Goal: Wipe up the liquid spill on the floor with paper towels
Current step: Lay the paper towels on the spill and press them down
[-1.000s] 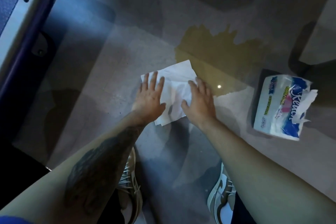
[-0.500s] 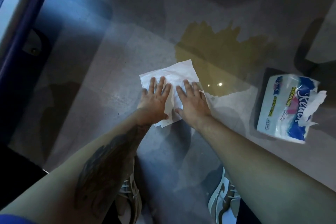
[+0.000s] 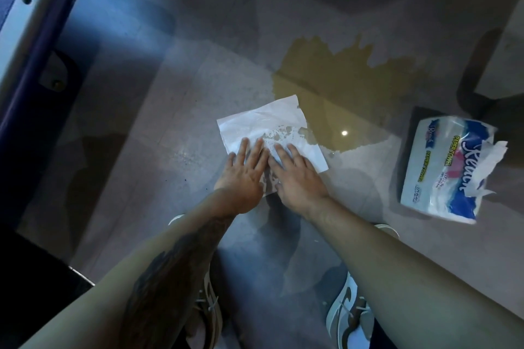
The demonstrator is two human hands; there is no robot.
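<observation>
A white paper towel (image 3: 261, 122) lies flat on the grey floor at the near-left edge of a yellowish-brown spill (image 3: 337, 85). Wet brown blotches show through the towel's right part where it overlaps the liquid. My left hand (image 3: 243, 176) and my right hand (image 3: 295, 176) lie side by side on the towel's near half, fingers straight, pressing it down. The spill spreads away to the far right of the towel.
An opened pack of paper towels (image 3: 450, 167) lies on the floor to the right, with a torn sheet sticking out. A blue and grey frame (image 3: 37, 37) stands at the left. My two shoes (image 3: 348, 317) are below my arms. A dark furniture leg (image 3: 470, 88) is at far right.
My two hands have come together on the towel and pushed it slightly toward the spill. Brown wet spots have appeared on the towel's right side.
</observation>
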